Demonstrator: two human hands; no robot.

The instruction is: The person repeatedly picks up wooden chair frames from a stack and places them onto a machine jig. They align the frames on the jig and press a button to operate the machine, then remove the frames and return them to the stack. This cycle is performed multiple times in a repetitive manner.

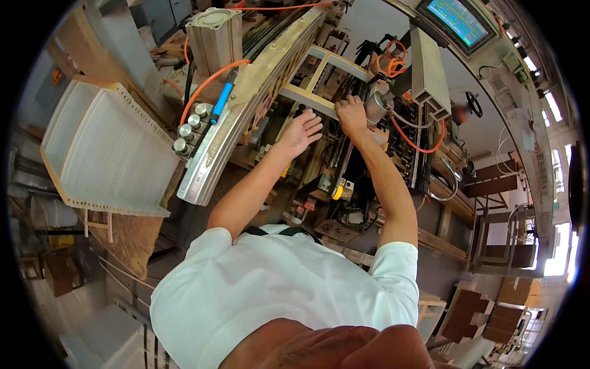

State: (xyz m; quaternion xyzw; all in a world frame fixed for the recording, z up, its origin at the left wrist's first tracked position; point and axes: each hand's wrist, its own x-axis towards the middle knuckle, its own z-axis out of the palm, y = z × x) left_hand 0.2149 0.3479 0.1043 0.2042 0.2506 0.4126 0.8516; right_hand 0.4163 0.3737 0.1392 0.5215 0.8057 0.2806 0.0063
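Note:
A pale rectangular frame with a crossbar (305,96) lies across the machine in front of me, its near rail running down toward the right. My right hand (351,117) is closed over the right end of that near rail, fingers curled down beside a metal cylinder (376,106). Just below the rail's left part, my left hand (301,133) is held in the air with its fingers apart and nothing in it. Rails and dark machine parts show under both hands. The tips of my right fingers are partly hidden.
Left of me, a metal beam (212,147) carries round silver knobs (186,130) and a blue pen-shaped tool (223,101). A stack of white slatted panels (117,147) stands farther left. Orange air hoses (424,149) loop on the right, below a screen (460,21). Cardboard boxes (467,313) lie at lower right.

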